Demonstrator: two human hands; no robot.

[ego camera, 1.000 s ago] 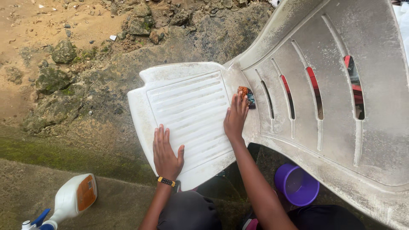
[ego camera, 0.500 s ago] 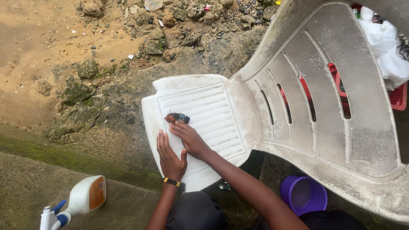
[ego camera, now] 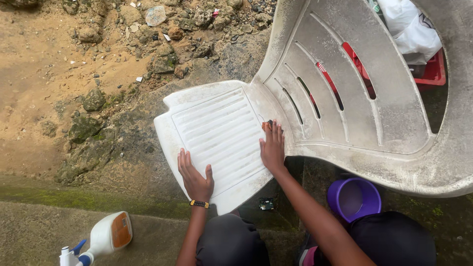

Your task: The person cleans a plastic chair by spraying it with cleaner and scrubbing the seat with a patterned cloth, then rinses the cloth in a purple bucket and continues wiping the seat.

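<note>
A dirty white plastic chair (ego camera: 345,98) is seen lying tipped on rocky, mossy ground (ego camera: 98,123), its ribbed seat facing up. The left hand (ego camera: 194,177) is laid flat, fingers spread, on the seat's near edge. A small dark-and-orange scrubbing pad (ego camera: 267,124) is pressed under the right hand (ego camera: 272,147) where seat meets backrest. A purple plastic bucket (ego camera: 354,198) and a white spray bottle (ego camera: 106,237) are set nearby.

White plastic chair (ego camera: 374,123) tipped over, dirty. Left hand (ego camera: 195,180) flat on ribbed seat (yellow-black wristband). Right hand (ego camera: 273,148) presses small orange-dark scrubber (ego camera: 267,125) near seat's back edge. Purple bucket (ego camera: 354,199), white spray bottle (ego camera: 101,239) nearby.
</note>
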